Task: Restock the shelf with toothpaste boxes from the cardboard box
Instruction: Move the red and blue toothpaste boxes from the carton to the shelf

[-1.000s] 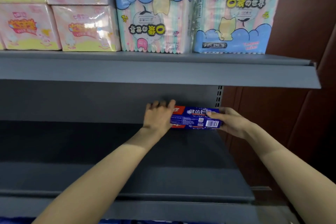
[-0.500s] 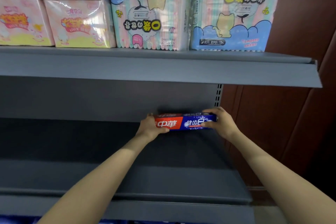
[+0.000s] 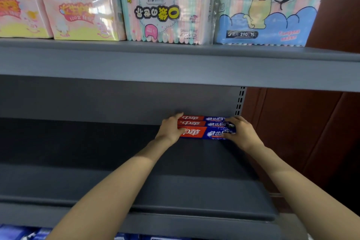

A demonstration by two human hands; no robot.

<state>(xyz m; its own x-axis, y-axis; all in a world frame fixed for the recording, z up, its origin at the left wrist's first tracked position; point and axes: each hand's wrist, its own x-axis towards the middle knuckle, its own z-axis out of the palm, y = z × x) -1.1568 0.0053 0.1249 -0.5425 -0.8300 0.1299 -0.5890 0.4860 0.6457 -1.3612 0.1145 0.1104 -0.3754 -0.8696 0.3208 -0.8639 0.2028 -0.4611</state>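
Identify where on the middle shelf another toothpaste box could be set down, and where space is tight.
Free: the dark shelf left of the left hand, and the strip in front of the toothpaste boxes. Crowded: the back right corner, where both hands, right hand included, flank the boxes.

Grey metal shelving fills the view, its upper board carrying pink packs and pastel cat-printed packs, with a slotted upright at the back and a reddish-brown wooden wall to the right.
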